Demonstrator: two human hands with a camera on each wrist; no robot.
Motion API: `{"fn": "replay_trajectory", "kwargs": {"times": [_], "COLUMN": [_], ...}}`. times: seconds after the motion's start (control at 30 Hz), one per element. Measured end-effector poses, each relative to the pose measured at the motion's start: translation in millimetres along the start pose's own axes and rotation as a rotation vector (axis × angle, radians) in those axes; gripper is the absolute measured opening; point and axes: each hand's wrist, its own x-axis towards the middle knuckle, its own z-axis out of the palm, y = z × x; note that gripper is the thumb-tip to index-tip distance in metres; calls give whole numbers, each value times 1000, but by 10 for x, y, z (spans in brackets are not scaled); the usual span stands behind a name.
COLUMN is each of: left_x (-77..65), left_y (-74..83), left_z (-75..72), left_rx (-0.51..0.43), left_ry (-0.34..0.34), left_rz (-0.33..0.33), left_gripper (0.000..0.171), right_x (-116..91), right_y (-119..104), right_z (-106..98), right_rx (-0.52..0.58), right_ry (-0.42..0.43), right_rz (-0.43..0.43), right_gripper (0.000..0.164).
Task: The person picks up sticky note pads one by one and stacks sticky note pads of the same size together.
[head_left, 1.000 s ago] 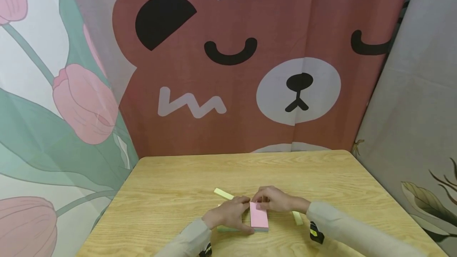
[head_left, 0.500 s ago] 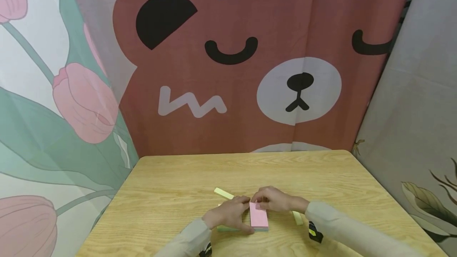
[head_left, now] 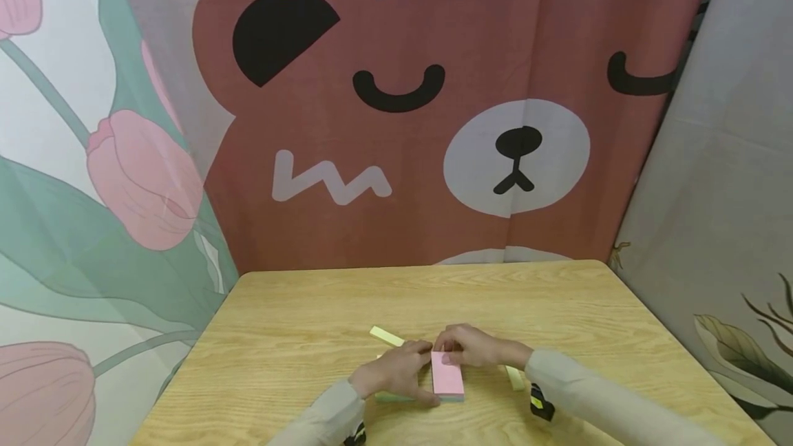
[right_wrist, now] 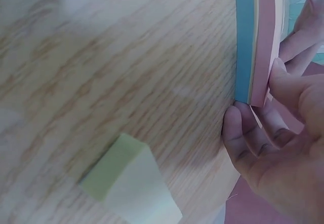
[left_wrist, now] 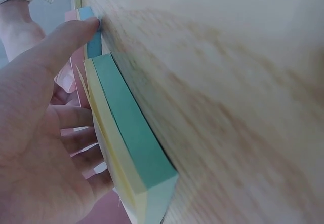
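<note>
A stack of sticky notes (head_left: 447, 380), pink over a thin pale layer and blue, lies on the table between both hands. My left hand (head_left: 399, 372) steadies its left side, thumb at the near end and fingers toward the far end. Pinching the far end is my right hand (head_left: 473, 346), thumb on the pink top and fingers curled against the end. A thin pink edge shows beside those fingers in the right wrist view. Under my left palm sits a second sticky note stack (left_wrist: 134, 127), green below and yellow above, mostly covered in the head view.
One narrow yellow sticky note pad (head_left: 387, 335) lies beyond my left hand. Another pale yellow pad (right_wrist: 134, 181) is below my right wrist. The wooden table (head_left: 297, 308) ends at a printed bear curtain (head_left: 396, 150), with more patterned cloth on both sides.
</note>
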Motion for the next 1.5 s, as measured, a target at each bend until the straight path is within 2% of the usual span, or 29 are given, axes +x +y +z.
{"fn": "replay_trajectory", "kwargs": {"times": [0.33,0.6,1.0,1.2,1.5], "left_x": [-11,-8,-27,-35,-80], "left_y": [2,-6,-16,-37,-67], "left_z": [15,-22,-99,-135,-239], "left_rx": [-12,-23,-76,-77,-131], "left_ry": [16,-16,-72,-78,-93], "left_rz": [-2,-13,-27,-8,-61], "left_gripper": [88,91,94,92,87], "right_x": [-18,-28,-16,-32,-90], "right_y": [4,-32,-59,-53,-32], "right_z": [-50,-99,-121,-140,-185], "right_rx": [65,119,97,57,-30], "right_ry": [-53,-83,-98,-58,80], "right_rz": [41,50,51,36,-35], "right_gripper": [17,20,24,25,19]}}
